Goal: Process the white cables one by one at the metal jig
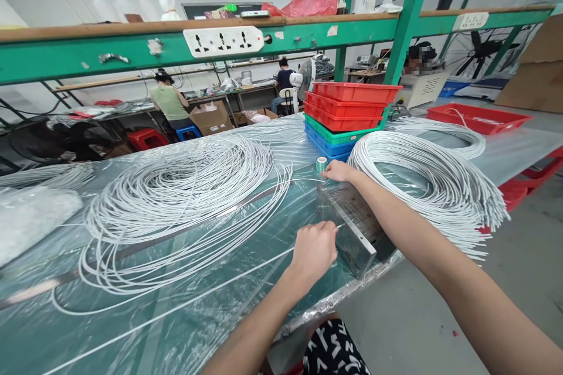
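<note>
My left hand (314, 251) is closed around a white cable (185, 310) that runs in from the lower left. A short cable end pokes out past its fingers, beside the upright metal plate of a metal block (347, 234). Over the far end of that block, my right hand (338, 171) has its fingertips pinched together next to a small green tape roll (321, 164). A thin white cable from the left coil (185, 187) leads up to those fingertips; whether they grip it or touch the roll cannot be made out.
Stacked red, green and blue trays (352, 108) stand beyond my right hand. A thick cable coil (422, 176) lies right of the block, with a red tray (479, 119) behind it. Clear plastic bags (35, 217) lie far left. A green shelf beam (132, 50) crosses above; people sit further back.
</note>
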Available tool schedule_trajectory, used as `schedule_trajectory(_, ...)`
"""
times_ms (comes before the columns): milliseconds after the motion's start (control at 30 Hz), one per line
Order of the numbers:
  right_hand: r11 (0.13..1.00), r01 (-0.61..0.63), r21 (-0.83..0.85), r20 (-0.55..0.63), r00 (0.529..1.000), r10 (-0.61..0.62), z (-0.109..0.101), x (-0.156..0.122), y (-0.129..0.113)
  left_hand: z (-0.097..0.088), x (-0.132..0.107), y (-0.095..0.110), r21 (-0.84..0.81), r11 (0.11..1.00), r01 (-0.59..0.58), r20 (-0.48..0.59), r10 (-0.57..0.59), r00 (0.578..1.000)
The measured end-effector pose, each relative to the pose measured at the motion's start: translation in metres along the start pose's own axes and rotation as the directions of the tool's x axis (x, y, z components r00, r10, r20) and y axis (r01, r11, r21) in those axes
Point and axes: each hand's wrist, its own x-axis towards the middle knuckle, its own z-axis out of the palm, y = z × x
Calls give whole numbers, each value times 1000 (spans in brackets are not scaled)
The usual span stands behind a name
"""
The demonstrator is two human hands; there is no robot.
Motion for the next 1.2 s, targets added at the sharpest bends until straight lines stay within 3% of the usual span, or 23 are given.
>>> schedule_trajectory(1200,1000,7,-9,3,1000,-7,-1,-3,-2,2,0,-1,-20,1000,8,-30,-9,1000)
